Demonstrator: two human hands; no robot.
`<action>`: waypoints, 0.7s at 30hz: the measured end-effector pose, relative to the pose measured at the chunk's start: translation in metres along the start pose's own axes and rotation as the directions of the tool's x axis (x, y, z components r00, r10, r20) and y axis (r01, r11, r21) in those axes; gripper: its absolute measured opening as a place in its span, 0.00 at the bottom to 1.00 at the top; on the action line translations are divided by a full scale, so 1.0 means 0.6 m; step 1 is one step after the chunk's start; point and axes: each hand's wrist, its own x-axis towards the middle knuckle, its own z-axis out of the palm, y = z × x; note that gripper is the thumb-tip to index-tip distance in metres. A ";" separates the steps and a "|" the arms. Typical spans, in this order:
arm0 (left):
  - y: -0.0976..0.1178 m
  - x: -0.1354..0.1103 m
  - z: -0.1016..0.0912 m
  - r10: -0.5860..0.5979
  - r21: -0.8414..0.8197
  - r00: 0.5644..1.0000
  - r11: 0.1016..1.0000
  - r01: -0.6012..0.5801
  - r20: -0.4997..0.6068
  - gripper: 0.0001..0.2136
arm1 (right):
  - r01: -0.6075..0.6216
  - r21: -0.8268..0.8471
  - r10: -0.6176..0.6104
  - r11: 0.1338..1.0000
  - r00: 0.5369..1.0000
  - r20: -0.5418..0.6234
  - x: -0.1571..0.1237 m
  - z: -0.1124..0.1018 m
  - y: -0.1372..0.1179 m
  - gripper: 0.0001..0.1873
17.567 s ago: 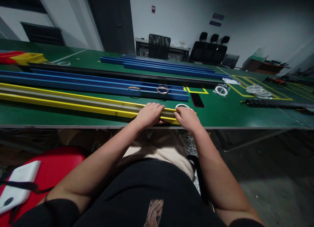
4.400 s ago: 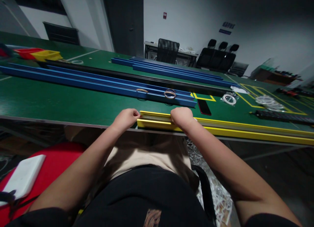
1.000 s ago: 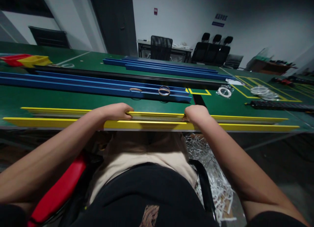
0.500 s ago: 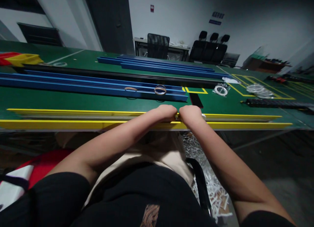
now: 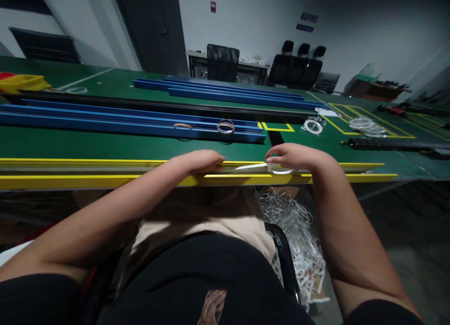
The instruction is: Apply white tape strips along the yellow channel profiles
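Note:
A long yellow channel rail (image 5: 87,180) lies along the near edge of the green table (image 5: 87,149). My left hand (image 5: 197,160) rests on the rail's middle, fingers curled down onto it. To its right, my right hand (image 5: 295,157) pinches the end of a thin white strip (image 5: 250,166) that runs back along the rail toward my left hand. A white tape ring (image 5: 281,170) shows under my right hand.
Blue rails (image 5: 133,123) with two rubber bands lie behind, then a black rail and more blue rails (image 5: 228,93). A phone (image 5: 276,138), bagged tape rolls (image 5: 312,126) and a black strip (image 5: 386,144) lie to the right. White strip scraps (image 5: 298,231) pile on the floor.
My hands were together on the rail; the right one has pulled away to the right, drawing a white strip out. The view shifted a little left.

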 end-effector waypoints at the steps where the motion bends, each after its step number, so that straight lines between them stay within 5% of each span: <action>1: -0.025 -0.025 0.001 -0.010 -0.001 1.000 1.000 0.010 0.024 0.16 | -0.028 -0.017 0.028 0.999 1.000 -0.005 0.000 0.000 0.005 0.23; 6: -0.144 -0.146 0.011 -0.132 -0.118 0.987 0.983 0.142 0.087 0.18 | -0.163 -0.193 0.158 0.968 0.987 -0.043 0.025 0.023 -0.029 0.27; 10: -0.179 -0.189 0.014 -0.235 -0.101 0.967 0.965 0.244 0.094 0.17 | -0.246 -0.357 0.214 0.901 0.969 -0.127 0.055 0.054 -0.088 0.27; 15: -0.139 -0.154 0.007 -0.291 0.016 0.955 0.957 0.290 0.063 0.18 | -0.260 -0.411 0.208 0.873 0.964 -0.167 0.077 0.080 -0.121 0.23; 21: 0.000 -0.010 -0.013 -0.169 0.083 0.985 0.982 0.167 0.017 0.18 | -0.277 -0.400 0.221 0.873 0.958 -0.182 0.079 0.081 -0.125 0.21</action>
